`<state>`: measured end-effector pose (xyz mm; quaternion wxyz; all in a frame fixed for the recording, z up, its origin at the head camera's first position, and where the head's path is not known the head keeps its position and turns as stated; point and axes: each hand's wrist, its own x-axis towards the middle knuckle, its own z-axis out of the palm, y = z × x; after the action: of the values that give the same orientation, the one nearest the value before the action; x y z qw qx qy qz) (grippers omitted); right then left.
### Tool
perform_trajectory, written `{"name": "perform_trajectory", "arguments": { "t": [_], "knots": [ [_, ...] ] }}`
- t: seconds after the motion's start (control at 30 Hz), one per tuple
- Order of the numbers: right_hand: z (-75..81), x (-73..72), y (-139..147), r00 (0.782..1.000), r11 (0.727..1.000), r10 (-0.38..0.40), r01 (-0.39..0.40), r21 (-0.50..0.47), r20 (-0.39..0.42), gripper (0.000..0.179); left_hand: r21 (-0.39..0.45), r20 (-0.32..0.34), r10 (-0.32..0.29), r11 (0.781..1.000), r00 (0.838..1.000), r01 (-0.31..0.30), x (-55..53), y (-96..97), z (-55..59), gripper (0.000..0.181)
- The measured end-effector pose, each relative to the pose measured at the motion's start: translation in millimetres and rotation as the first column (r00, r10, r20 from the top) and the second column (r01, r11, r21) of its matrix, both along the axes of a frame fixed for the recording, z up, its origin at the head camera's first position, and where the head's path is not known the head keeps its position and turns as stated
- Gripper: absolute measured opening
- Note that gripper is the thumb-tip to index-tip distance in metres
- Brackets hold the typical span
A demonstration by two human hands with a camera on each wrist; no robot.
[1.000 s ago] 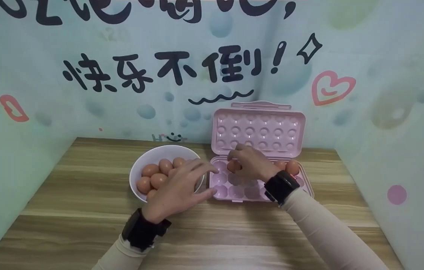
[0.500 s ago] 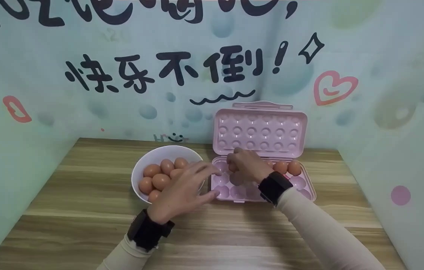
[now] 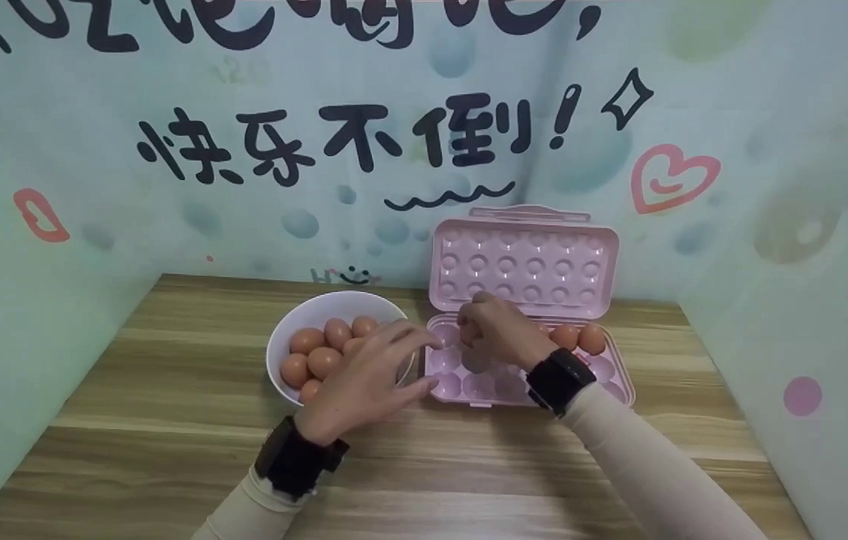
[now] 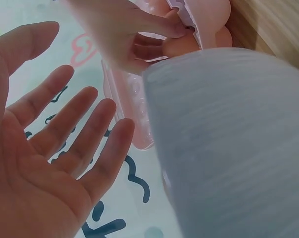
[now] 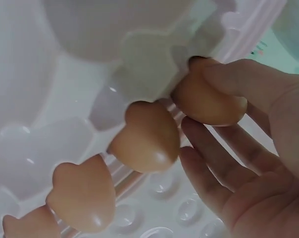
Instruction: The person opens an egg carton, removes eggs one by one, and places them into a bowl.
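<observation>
My right hand [image 3: 506, 330] is over the back row of a pink egg carton [image 3: 446, 386]. In the right wrist view it pinches a brown egg [image 5: 209, 101], thumb on top and fingertips below, at the carton's cups. Beside that egg, a second egg [image 5: 147, 139] and a third egg [image 5: 87, 198] sit in the same row. My left hand [image 3: 364, 379] is held over the right side of a white bowl [image 3: 300, 319] of brown eggs [image 3: 325, 362], fingers spread and holding nothing. The left wrist view shows its bare palm [image 4: 45, 183] beside the bowl's outer wall [image 4: 228, 139].
The carton's dimpled lid [image 3: 536, 266] stands raised against the printed backdrop [image 3: 244, 225]. Bowl and carton stand side by side on a wooden table [image 3: 409, 480]. The front cups of the carton hold no eggs.
My right hand has turned slightly at the back row, and its egg is now hidden behind the fingers in the head view. My left hand stays over the bowl. The head view has shifted slightly.
</observation>
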<state>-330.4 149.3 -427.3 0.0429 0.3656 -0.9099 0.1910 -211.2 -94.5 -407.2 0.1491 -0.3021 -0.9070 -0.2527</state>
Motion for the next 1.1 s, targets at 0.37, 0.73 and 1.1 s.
{"name": "perform_trajectory", "arguments": {
  "t": [0.37, 0.73, 1.1],
  "knots": [
    [21.2, 20.4, 13.9, 0.995, 0.979, -0.019, -0.002, -0.206, -0.102, 0.027, 0.037, -0.061, 0.013, 0.999, 0.998, -0.011, -1.8, 1.9, 1.0, 0.040],
    [32.9, 66.5, 22.6, 0.970, 0.851, -0.037, 0.156, -0.501, 0.239, 0.033, 0.123, -0.071, 0.049, 0.992, 0.996, -0.040, -2.6, 6.8, -1.1, 0.051],
    [24.0, 98.9, 19.0, 0.915, 0.737, 0.072, 0.220, -0.639, 0.398, 0.038, 0.169, -0.109, -0.032, 0.984, 0.993, 0.051, 0.0, 12.2, -1.6, 0.052]
  ]
}}
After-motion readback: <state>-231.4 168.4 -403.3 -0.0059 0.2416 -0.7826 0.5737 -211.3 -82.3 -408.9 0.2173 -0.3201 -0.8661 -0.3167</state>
